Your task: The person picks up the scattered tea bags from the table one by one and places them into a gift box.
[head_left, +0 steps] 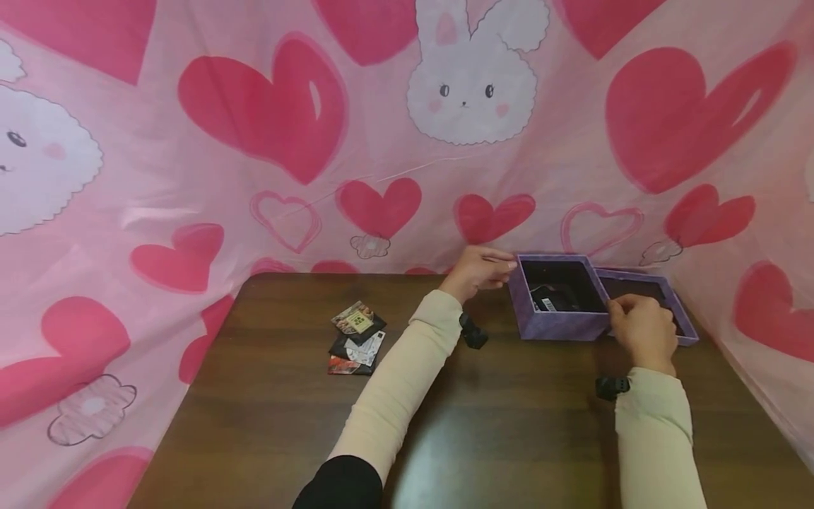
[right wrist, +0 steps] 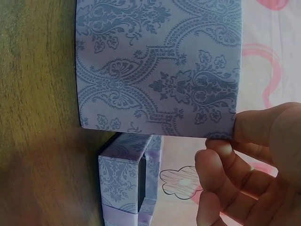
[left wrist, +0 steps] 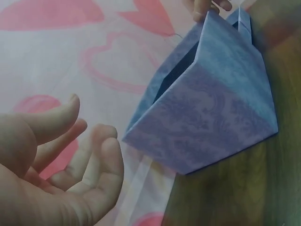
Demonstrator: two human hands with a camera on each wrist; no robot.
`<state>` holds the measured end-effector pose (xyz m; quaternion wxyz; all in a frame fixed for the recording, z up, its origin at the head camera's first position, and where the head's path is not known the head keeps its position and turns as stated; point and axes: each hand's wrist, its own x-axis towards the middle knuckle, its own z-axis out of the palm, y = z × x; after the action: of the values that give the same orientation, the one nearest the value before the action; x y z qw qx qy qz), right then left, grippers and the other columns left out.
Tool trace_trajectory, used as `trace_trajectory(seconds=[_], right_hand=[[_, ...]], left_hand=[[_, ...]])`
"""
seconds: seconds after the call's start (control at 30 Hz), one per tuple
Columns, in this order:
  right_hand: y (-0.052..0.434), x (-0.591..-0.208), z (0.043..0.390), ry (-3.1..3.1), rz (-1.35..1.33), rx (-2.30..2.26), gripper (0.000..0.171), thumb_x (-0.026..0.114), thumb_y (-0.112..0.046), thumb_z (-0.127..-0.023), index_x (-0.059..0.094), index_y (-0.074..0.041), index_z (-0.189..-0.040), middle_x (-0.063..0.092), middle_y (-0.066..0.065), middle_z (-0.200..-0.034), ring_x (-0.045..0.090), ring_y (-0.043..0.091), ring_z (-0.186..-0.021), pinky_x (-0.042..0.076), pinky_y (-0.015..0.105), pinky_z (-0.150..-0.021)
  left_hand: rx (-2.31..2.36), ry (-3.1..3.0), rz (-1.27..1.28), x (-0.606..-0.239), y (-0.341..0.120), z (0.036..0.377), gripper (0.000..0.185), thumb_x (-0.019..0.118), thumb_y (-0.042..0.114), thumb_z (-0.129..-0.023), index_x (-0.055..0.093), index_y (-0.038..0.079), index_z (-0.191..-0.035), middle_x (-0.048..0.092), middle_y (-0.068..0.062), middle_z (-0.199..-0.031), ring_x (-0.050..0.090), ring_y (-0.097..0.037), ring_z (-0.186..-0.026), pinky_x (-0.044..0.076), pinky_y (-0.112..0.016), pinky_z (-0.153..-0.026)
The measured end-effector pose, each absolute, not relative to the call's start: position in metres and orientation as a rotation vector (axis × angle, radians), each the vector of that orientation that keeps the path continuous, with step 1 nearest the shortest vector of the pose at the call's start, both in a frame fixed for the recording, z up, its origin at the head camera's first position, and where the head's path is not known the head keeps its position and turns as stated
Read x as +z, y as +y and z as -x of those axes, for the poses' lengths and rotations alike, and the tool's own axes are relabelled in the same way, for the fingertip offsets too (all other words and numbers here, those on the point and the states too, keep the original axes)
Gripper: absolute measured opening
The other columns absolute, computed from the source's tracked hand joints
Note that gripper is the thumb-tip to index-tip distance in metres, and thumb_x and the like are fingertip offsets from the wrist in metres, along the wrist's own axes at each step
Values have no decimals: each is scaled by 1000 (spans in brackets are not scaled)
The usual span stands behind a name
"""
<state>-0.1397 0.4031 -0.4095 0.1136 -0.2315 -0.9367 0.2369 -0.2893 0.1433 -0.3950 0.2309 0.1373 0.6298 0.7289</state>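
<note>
A purple patterned box (head_left: pixel 562 328) stands on the table without its cover, its dark inside facing up. Inside lies a black item with a white barcode label (head_left: pixel 548 305). My right hand (head_left: pixel 645 331) pinches the box's front right corner between thumb and fingers; the right wrist view shows the thumb against the damask-like side (right wrist: pixel 160 70). At the far left corner of the box is my left hand (head_left: pixel 478 271), fingers loosely bent. In the left wrist view that hand (left wrist: pixel 70 165) holds nothing, with a gap between its fingertips and the box (left wrist: pixel 197 113).
A shallow purple lid or tray (head_left: pixel 683 314) with a dark inside sits right beside the box. Several small, flat square packets (head_left: pixel 357 338) overlap on the left of the brown wooden table (head_left: pixel 509 424). A pink cloth (head_left: pixel 394 155) with hearts and rabbits hangs behind.
</note>
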Motion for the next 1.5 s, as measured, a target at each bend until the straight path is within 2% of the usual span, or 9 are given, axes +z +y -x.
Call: trace_trajectory(seconds=[0.1,0.2,0.37,0.57,0.73,1.03,1.2,1.37,1.5], right_hand=[[403,-410,140,-2757,680,713,40,52,-37,-103,70,-3,-115,61,34,-119,51,62,-103,43,67,-68],[403,-411,139,-2765,683,720,41,52,-37,-103,70,-3,-115,62,33,-117,51,62,-102,43,65,-67],[402,-411,138,-2758,680,721,41,52,-37,-103,70,-2,-115,62,33,-116,51,62,-101,43,65,-66],[402,-411,140,-2749,662,719,40,52,-35,-102,70,-2,-114,61,34,-118,51,63,-102,43,67,-68],[403,-410,140,-2755,669,722,41,52,-36,-103,69,-1,-116,60,34,-119,50,62,-103,43,67,-69],[403,-408,139,-2762,668,727,42,50,-36,-103,68,0,-118,59,34,-122,49,62,-104,41,67,-71],[402,-408,139,-2769,676,732,43,50,-36,-103,68,0,-118,58,34,-123,48,63,-105,41,67,-72],[402,-409,140,-2766,678,720,42,50,-35,-103,68,0,-118,59,34,-122,48,62,-105,41,67,-72],[403,-409,140,-2771,686,717,42,50,-35,-103,68,0,-118,60,33,-121,48,62,-105,42,67,-71]], left_hand=[[1968,1790,-392,-395,136,290,30,76,0,-88,72,-5,-116,69,-28,-109,65,-18,-65,60,-28,-60],[1938,1822,-376,-397,128,291,26,77,-1,-86,75,-3,-112,73,-23,-101,65,-18,-64,60,-29,-60],[1896,1828,-352,-399,112,293,23,74,-3,-88,75,-3,-111,74,-20,-97,70,-27,-74,61,-42,-78],[1843,1822,-397,-397,86,297,28,73,1,-91,70,-6,-118,69,-26,-114,71,-26,-84,53,-51,-96],[1819,1853,-385,-396,63,302,31,73,3,-91,69,-6,-121,71,-22,-112,69,-18,-78,56,-47,-92],[1843,1877,-317,-401,32,308,30,71,-1,-92,67,-9,-121,68,-25,-115,67,-17,-73,51,-56,-96],[1793,1934,-322,-405,12,310,31,72,0,-92,66,-11,-120,69,-18,-112,69,-20,-83,51,-55,-97],[1755,1998,-328,-410,-12,312,28,73,2,-91,69,-8,-117,67,-20,-119,68,-39,-104,50,-55,-98],[1771,2020,-292,-411,-26,312,29,73,0,-90,68,-10,-117,69,-21,-113,70,-33,-95,49,-57,-98]])
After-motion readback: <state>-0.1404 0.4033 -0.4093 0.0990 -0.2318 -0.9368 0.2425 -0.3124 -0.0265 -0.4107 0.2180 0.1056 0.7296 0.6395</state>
